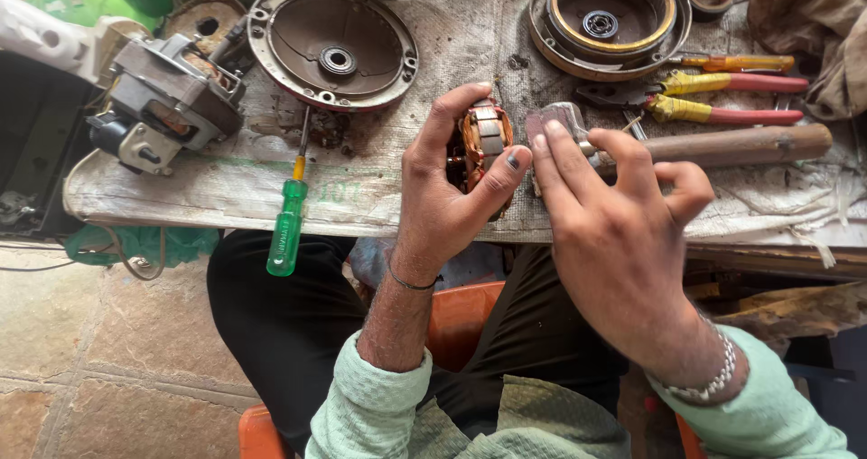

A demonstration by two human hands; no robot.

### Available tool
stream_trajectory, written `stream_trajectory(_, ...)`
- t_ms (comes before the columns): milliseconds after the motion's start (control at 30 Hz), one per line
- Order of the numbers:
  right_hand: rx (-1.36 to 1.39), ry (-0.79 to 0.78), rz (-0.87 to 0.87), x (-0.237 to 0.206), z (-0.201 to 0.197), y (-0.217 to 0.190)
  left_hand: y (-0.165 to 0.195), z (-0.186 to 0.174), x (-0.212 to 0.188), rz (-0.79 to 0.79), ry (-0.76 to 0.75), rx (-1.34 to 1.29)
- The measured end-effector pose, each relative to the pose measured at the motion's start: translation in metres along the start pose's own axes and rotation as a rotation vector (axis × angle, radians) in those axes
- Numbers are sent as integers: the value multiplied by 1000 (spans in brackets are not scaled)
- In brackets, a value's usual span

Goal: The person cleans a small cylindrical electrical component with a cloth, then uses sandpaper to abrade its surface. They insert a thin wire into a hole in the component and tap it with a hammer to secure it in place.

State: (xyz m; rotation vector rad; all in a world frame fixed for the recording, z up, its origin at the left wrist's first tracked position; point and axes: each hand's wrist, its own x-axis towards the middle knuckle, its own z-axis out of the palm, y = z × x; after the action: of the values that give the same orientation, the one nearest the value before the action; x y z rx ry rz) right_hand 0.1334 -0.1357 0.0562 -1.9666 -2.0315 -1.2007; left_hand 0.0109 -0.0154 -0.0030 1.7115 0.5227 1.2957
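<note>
My left hand (442, 188) is raised in front of me, back toward my eyes, the forearm coming up from about 6 o'clock with the pale green sleeve pushed back from the wrist, where a thin dark band sits. Its fingers curl round at 12 o'clock and the thumb reaches out toward 3 o'clock, the two closed in a grip. My right hand (619, 233) comes in from 5 o'clock, a metal chain bracelet on the wrist. Its index and middle fingers (553, 157) stretch toward 11 o'clock, nearly meeting my left thumb; the other fingers are bent loosely.
</note>
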Motion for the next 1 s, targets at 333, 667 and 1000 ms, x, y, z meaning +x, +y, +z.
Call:
stream_trajectory(333,-30,-8,-7,14,-9,6,2,1,-1,13,16,15)
stream_trajectory(667,-77,-16,-26,5,-3,6,3,3,-1,-18,9,2)
stream_trajectory(1000,-101,-31,-44,7,-7,7,2,3,-3,-11,-1,-2)
